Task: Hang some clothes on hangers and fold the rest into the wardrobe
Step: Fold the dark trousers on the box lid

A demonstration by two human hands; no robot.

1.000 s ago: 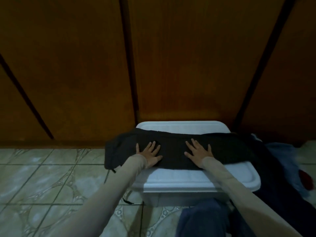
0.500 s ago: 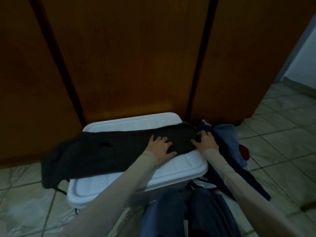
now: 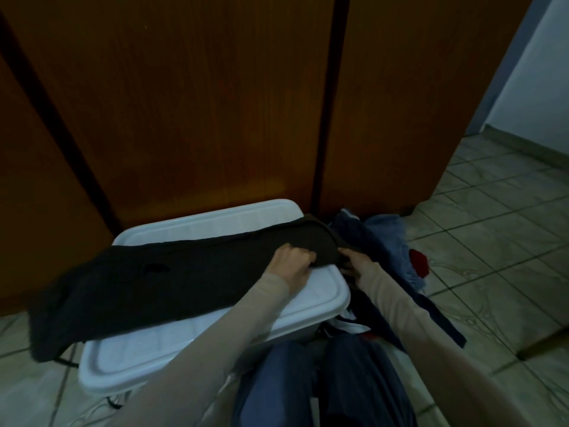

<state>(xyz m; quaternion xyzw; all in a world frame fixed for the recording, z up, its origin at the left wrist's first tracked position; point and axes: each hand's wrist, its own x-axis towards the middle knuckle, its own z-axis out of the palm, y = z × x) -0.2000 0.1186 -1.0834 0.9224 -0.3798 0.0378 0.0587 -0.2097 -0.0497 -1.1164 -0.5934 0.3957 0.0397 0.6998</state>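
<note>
We are folding a dark garment [image 3: 172,282], which is lying stretched across the lid of a white plastic storage box [image 3: 215,343], its left end drooping over the box's edge toward the tiled floor [image 3: 498,241]. Our left hand [image 3: 291,263] is curling its fingers into the cloth near the garment's right end, and our right hand [image 3: 354,263] is gripping that same end just beside it, though in this dim light we cannot tell exactly how its fingertips are pinching. We judge the step in hand to be the crosswise fold: the right end is being gathered to carry over the left. That move calls for lifting both corners together and laying them square on the far end. Just right of the box, a heap of blue clothes [image 3: 385,238] is waiting, and behind it the wooden wardrobe doors [image 3: 215,103] are standing closed.
</note>
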